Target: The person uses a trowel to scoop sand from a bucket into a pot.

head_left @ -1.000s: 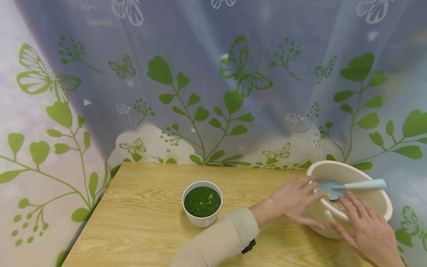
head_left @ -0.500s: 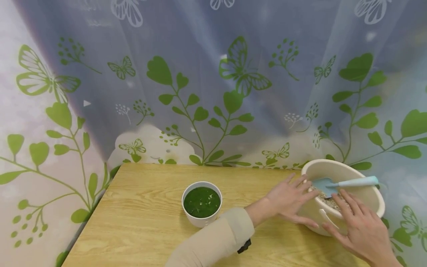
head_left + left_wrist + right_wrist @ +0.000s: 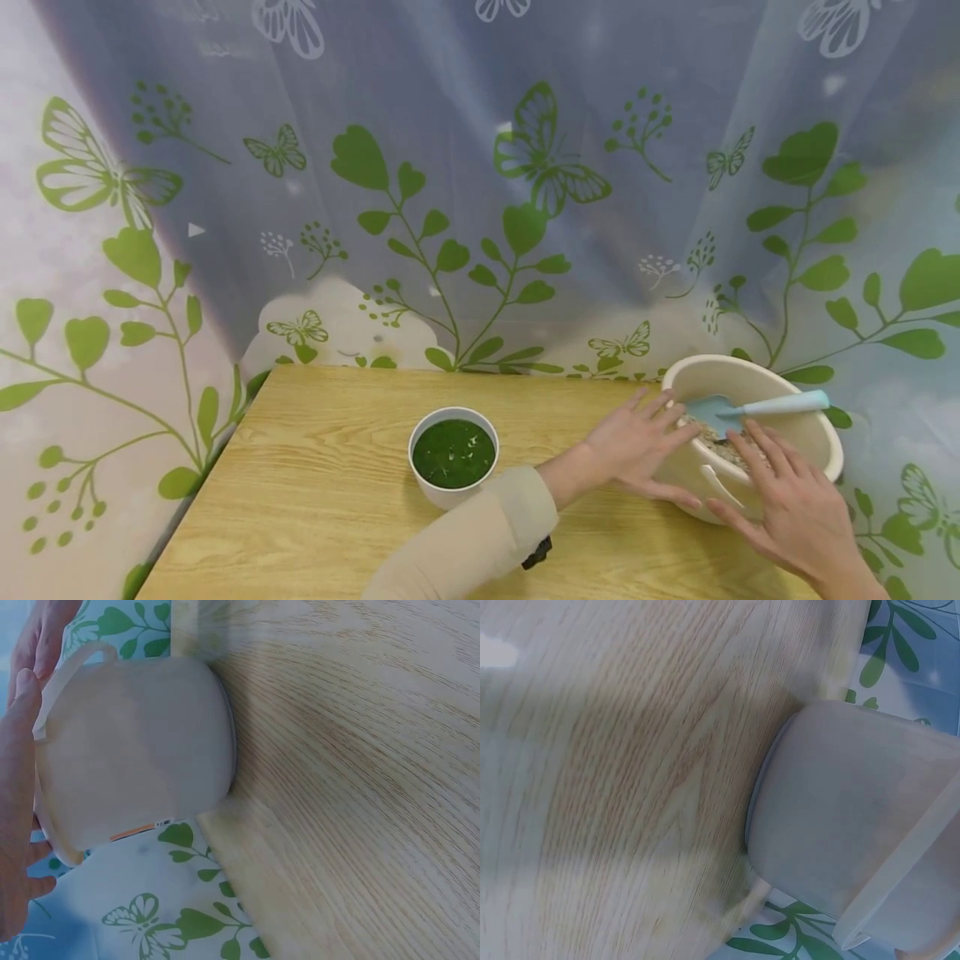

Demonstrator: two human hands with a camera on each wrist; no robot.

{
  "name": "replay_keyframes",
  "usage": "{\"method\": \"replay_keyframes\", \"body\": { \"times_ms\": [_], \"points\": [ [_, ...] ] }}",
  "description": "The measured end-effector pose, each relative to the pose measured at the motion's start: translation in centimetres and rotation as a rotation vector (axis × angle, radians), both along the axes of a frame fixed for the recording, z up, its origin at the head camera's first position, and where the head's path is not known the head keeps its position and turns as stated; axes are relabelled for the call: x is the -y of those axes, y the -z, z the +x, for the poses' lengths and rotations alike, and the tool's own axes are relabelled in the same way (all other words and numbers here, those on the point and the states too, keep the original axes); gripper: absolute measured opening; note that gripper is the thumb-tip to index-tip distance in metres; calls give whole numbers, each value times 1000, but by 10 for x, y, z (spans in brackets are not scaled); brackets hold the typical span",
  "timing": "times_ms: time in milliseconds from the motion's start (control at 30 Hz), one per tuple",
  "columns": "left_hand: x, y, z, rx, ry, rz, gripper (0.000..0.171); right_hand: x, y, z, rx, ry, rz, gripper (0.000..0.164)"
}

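A cream bucket (image 3: 708, 492) with a white bail handle (image 3: 718, 483) stands at the right of the table. Inside lie a pale, grainy mix (image 3: 723, 450) and a light blue trowel (image 3: 750, 408), its handle leaning over the far right rim. My left hand (image 3: 633, 442) holds the rim on the left, fingers spread over its edge and thumb outside. At the front right, my right hand (image 3: 795, 508) holds the rim too, its fingers reaching over into the bucket. The left wrist view shows the bucket's wall (image 3: 139, 750) and the left hand (image 3: 16, 795). The right wrist view shows no hand.
Left of the hands, a white pot (image 3: 453, 492) with a dark green top dotted with pale specks stands on the wood-grain table (image 3: 315, 483). My left sleeve (image 3: 480, 533) passes close to it. A patterned curtain (image 3: 465, 167) rises behind the table.
The bucket has slid left across the table with the trowel inside it. Both hands have moved left along with it. The white pot has stayed in place.
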State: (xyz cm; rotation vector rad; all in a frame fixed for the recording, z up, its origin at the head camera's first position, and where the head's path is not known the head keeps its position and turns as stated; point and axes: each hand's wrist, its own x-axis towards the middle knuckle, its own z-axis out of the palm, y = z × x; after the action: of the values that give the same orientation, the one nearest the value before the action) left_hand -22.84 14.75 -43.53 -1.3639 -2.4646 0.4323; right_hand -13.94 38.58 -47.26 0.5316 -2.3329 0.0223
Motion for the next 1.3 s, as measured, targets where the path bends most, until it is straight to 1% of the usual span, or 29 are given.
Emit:
{"method": "replay_keyframes", "body": {
  "times_ms": [300,500,700,933,1033,1300],
  "points": [
    [14,0,-2,19,-9,28,104,10,0,-8,4,-22,3,105],
    [23,0,-2,13,-17,33,103,17,1,-12,10,-29,10,104],
    [32,2,0,44,-44,41,104,25,4,-15,14,-31,19,104],
    [42,3,-3,24,-63,50,105,34,2,-22,17,-44,25,105],
    [46,3,-4,26,-68,59,105,37,3,-24,23,-53,27,104],
    [57,2,-3,16,-81,78,105,45,4,-30,29,-61,39,104]
  ]
}}
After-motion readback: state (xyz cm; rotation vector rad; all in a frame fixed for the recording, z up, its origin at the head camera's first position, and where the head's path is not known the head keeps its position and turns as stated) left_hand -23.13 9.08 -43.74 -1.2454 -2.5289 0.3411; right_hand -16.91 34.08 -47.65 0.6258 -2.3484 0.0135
